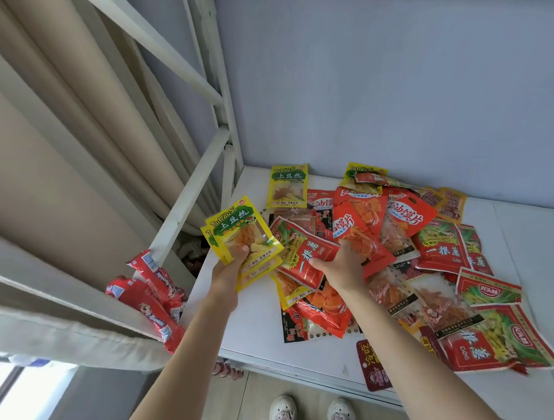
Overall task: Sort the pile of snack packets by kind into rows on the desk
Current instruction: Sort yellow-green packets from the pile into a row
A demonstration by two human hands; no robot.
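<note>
White sneakers stood below the desk edge. Left of the pile of snack packets, the left hand pinched a small stack of yellow potato-shred packets. The right hand pressed on the pile, fingers curled among the red packets; what it gripped I could not tell. One yellow packet lay behind the pile. No rows were laid yet; nearly all sorting remained, I judged.

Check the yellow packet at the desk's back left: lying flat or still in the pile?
Lying flat, apart from the pile: the yellow packet rests face up on the desk.
</note>
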